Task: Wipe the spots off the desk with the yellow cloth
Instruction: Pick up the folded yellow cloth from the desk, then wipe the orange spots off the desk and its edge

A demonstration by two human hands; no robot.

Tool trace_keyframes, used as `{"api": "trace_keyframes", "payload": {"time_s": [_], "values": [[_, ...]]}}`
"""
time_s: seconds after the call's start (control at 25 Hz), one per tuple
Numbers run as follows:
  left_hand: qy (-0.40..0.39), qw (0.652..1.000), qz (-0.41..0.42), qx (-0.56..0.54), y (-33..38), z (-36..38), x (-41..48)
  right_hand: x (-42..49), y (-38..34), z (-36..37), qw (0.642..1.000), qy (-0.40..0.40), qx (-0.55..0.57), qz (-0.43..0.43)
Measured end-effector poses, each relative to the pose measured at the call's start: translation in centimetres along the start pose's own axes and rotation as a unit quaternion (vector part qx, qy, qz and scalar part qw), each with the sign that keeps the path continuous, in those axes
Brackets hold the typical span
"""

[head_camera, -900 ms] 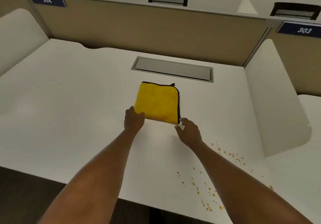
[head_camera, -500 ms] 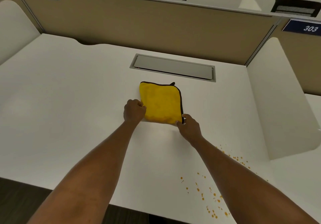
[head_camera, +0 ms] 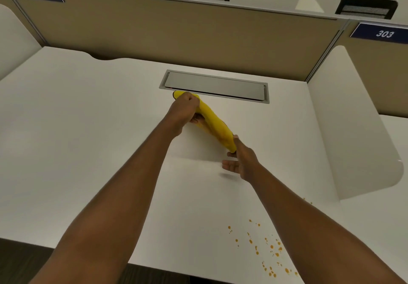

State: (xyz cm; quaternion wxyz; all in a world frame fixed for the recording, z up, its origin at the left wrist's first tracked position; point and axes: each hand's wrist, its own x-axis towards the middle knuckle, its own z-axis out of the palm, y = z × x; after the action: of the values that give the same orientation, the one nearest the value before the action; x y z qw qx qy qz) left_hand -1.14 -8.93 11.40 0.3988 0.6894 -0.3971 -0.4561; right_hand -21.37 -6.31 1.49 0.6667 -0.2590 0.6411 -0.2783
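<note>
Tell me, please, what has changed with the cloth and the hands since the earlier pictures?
The yellow cloth, which lay flat on the desk, is now lifted off it and stretched aslant between both hands. The left hand has closed round its far end and raised it; the right hand pinches its near end, lower down. The orange spots stay unwiped near the desk's front right edge.

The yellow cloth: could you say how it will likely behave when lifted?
Probably floppy: the yellow cloth bunches into a soft roll between the left hand and right hand. Likely light: the right hand merely pinches one end.
</note>
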Motion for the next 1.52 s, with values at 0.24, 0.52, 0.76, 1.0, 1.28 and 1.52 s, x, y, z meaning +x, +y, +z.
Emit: {"api": "trace_keyframes", "payload": {"time_s": [0.24,0.52,0.76,1.0,1.28,1.52], "values": [[-0.036,0.987,-0.008,-0.159,2.6,-0.7,-2.4,0.2,-2.1,-0.8,0.973,-0.112,0.197,0.029],[0.008,0.994,0.072,-0.081,2.0,-0.6,-3.9,-0.8,-5.7,-2.2,0.980,-0.061,0.186,-0.042],[0.053,0.981,0.156,-0.098,0.0,2.5,-5.6,-3.7,-7.9,-8.4,0.976,-0.060,0.127,-0.165],[0.019,0.980,0.063,0.188,-14.4,8.6,-13.2,-5.1,2.6,-16.9,0.904,0.146,-0.370,-0.159],[0.129,0.892,0.146,0.408,-21.3,7.8,-17.2,-2.8,5.8,-13.0,0.757,0.115,-0.561,-0.314],[0.142,0.866,0.169,0.448,-24.4,8.0,-17.1,0.3,9.1,-4.2,0.630,0.032,-0.706,-0.322]]}}
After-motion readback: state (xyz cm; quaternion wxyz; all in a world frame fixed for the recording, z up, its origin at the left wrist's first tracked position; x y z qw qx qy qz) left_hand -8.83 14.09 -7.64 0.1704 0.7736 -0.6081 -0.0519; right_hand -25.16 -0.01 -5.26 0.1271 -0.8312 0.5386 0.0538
